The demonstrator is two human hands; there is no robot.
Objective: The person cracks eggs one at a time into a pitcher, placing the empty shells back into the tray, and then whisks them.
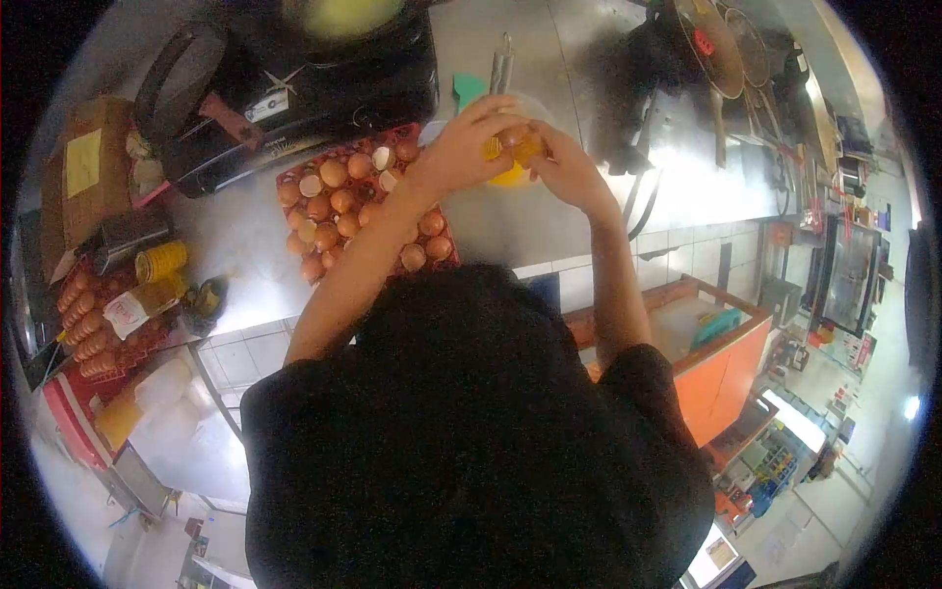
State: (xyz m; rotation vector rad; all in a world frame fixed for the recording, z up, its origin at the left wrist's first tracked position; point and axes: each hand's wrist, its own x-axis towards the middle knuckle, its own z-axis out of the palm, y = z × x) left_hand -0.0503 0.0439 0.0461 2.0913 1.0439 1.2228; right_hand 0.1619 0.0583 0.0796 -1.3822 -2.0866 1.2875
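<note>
Pinching egg (517,144) between left hand (469,147) and right hand (567,169); long axis unclear.

brown egg (517,143), cracked between hands, above bowl (510,179)

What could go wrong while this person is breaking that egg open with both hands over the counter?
Bits of shell could fall in with the yolk, since the left hand and right hand pull the egg apart right above the yellow bowl. A forearm could also knock the egg tray, which lies just beside the left arm. The black cooker stands close behind, so a sleeve or hand might brush it.
</note>
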